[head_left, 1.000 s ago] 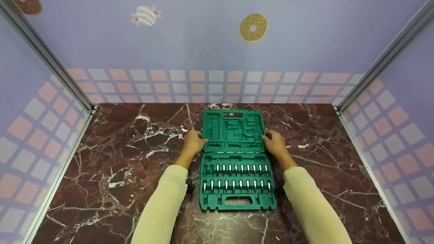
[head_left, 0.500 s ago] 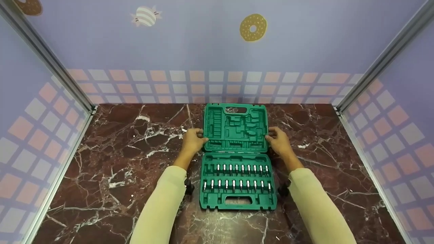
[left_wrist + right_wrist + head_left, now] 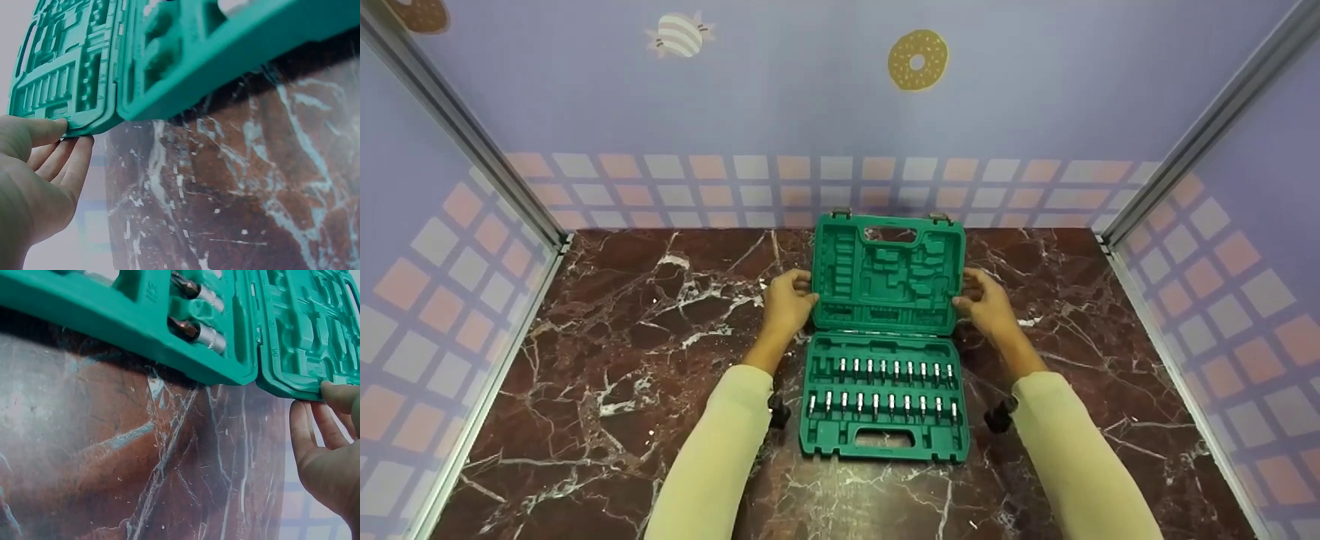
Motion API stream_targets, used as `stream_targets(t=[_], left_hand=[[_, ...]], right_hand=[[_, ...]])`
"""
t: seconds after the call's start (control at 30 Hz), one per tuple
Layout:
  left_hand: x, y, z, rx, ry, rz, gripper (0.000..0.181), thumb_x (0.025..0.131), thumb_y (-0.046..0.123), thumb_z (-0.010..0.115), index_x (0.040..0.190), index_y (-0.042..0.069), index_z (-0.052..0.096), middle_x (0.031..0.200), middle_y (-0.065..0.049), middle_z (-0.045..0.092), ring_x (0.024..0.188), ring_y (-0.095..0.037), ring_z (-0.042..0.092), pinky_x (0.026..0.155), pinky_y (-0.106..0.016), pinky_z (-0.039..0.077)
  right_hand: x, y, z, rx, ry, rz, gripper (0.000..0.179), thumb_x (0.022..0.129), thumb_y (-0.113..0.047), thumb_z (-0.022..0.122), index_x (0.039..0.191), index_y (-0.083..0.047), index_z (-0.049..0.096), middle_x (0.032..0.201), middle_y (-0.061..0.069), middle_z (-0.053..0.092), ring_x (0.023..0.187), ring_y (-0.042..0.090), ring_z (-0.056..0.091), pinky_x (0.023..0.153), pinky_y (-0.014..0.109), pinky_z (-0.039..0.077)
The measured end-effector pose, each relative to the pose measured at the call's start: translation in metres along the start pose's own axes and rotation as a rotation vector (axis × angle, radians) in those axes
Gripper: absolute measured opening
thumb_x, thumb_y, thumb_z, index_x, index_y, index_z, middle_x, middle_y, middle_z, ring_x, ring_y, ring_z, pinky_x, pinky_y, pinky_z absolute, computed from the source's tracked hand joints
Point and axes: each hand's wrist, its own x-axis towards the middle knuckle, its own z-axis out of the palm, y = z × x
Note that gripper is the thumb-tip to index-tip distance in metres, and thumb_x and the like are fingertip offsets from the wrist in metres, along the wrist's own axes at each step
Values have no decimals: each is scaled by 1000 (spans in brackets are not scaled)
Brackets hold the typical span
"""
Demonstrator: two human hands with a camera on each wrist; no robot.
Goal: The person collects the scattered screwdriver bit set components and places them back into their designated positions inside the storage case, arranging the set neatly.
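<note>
A green plastic bit-set case lies unfolded on the marbled table in the head view, its lid (image 3: pixel 885 277) tilted up at the back and its base (image 3: pixel 829 435) flat in front. Two rows of silver bit sockets (image 3: pixel 892 405) fill the base, while the lid's moulded slots hold nothing. My left hand (image 3: pixel 787 306) pinches the lid's left edge, thumb on the inner face and fingers behind, as the left wrist view shows. On the opposite edge, my right hand (image 3: pixel 990 304) grips the lid the same way. Two latches (image 3: pixel 841 213) stick up from the lid's top edge.
The dark red, white-veined tabletop (image 3: pixel 660 405) spreads out on both sides of the case. A lilac wall (image 3: pixel 780 97) with printed checks stands close behind the lid, and side walls (image 3: pixel 1245 277) enclose the table.
The lid has swung up from lying nearly flat to a steeper tilt, its top edge rising and its latches coming into view. Both hands have gone up with it, the right also slightly outward.
</note>
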Motion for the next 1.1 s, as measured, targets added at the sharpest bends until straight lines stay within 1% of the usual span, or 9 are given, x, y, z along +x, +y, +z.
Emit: stream_targets(t=[0.13,0.27,0.33,0.43,0.53,0.63,0.7,0.9,1.1], left_hand=[[0,5,-5,-37,17,41,28,89,-1,77,116,1,72,113,-18,74,104,-34,73,92,-46,59],[-1,10,-8,-102,3,72,30,89,0,77,119,1,70,114,-19,73,103,-34,72,89,-46,60],[-1,10,-9,-130,-16,87,34,90,0,76,123,0,69,116,-21,72,103,-35,72,89,-45,60],[-3,11,-12,-148,-50,105,42,91,0,76,131,0,66,119,-22,71,104,-35,72,90,-44,60],[-4,12,-16,-135,-82,116,47,92,2,75,137,0,62,120,-22,70,107,-35,71,93,-44,59],[-5,14,-18,-98,-91,129,47,93,3,74,139,0,62,119,-21,70,107,-34,69,93,-45,58],[-6,16,-20,-71,-79,151,46,92,2,75,136,1,63,117,-20,70,107,-34,68,93,-46,57],[-11,20,-20,-16,-17,238,40,88,-3,78,127,0,68,115,-21,72,105,-36,70,90,-49,58],[-14,26,-20,-4,3,272,41,85,-9,77,123,0,68,115,-20,72,105,-34,71,91,-47,59]], right_hand=[[-2,-5,-3,45,22,-35,50,98,3,63,146,2,49,136,29,57,118,37,61,82,27,57],[-5,-11,-9,80,41,-63,42,103,-5,61,142,5,50,135,29,58,114,29,62,80,22,57],[-7,-14,-11,63,43,-79,43,105,-10,59,144,3,49,135,28,58,114,28,62,78,19,56],[-10,-18,-13,18,35,-112,48,107,-14,57,151,0,45,137,27,58,117,33,63,78,18,55],[-14,-22,-14,-35,35,-145,49,107,-15,55,153,-2,44,137,27,59,118,38,63,79,20,55],[-17,-26,-14,-74,47,-168,45,107,-13,56,149,-1,47,133,26,61,114,38,64,79,22,56],[-19,-28,-15,-85,61,-192,41,106,-9,57,145,0,50,129,26,62,110,37,65,78,23,57],[-25,-30,-17,-91,106,-276,36,102,0,60,137,4,55,122,26,66,109,37,68,76,14,52],[-26,-28,-16,-98,168,-312,34,98,4,64,131,4,58,117,25,67,109,38,69,81,17,54]])
